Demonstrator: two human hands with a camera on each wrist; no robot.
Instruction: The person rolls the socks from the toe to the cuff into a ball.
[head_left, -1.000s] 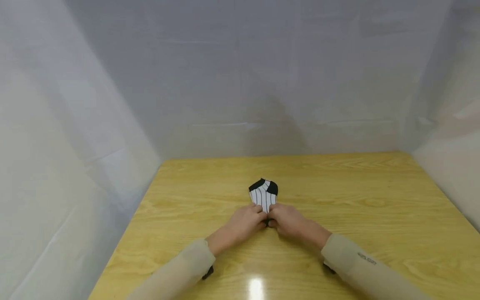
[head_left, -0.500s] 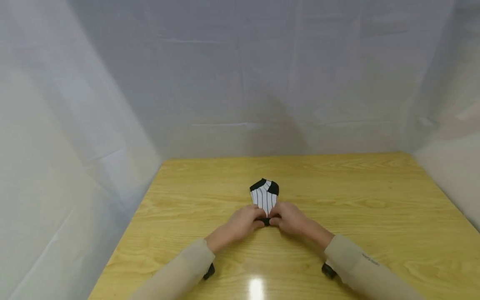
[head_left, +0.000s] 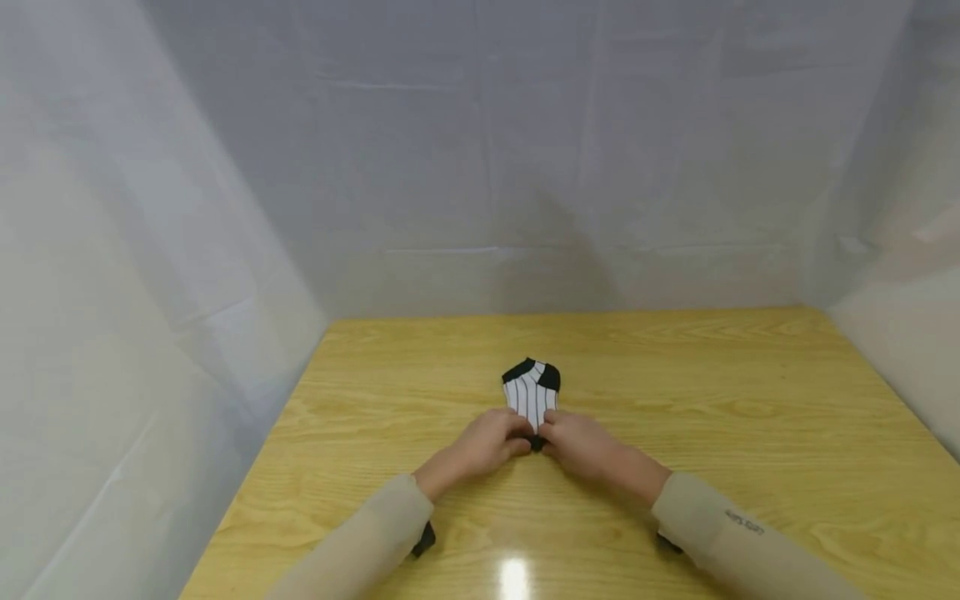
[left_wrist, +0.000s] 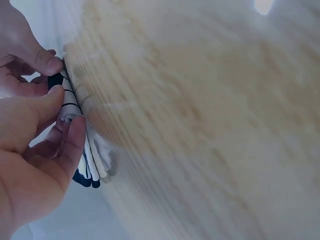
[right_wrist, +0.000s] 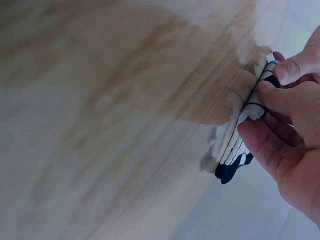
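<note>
A small white sock [head_left: 531, 390] with thin black stripes and black patches at its far end lies flat in the middle of the wooden table [head_left: 750, 400]. My left hand [head_left: 520, 442] and right hand [head_left: 547, 442] meet at its near end, and each pinches the cloth there. In the left wrist view my left hand [left_wrist: 70, 117] holds a rolled edge of the sock [left_wrist: 92, 165] between thumb and finger. The right wrist view has my right hand [right_wrist: 252, 112] pinching the same roll of the sock [right_wrist: 231, 150]. Both sleeves are beige.
White sheeting [head_left: 187, 250] walls the table on the left, back and right. The light wood top stretches wide on both sides of the sock, with a lamp glare [head_left: 513, 575] near the front edge.
Both hands keep their pinch on the sock's near end and have crept slightly toward its far end. A little less striped cloth shows.
</note>
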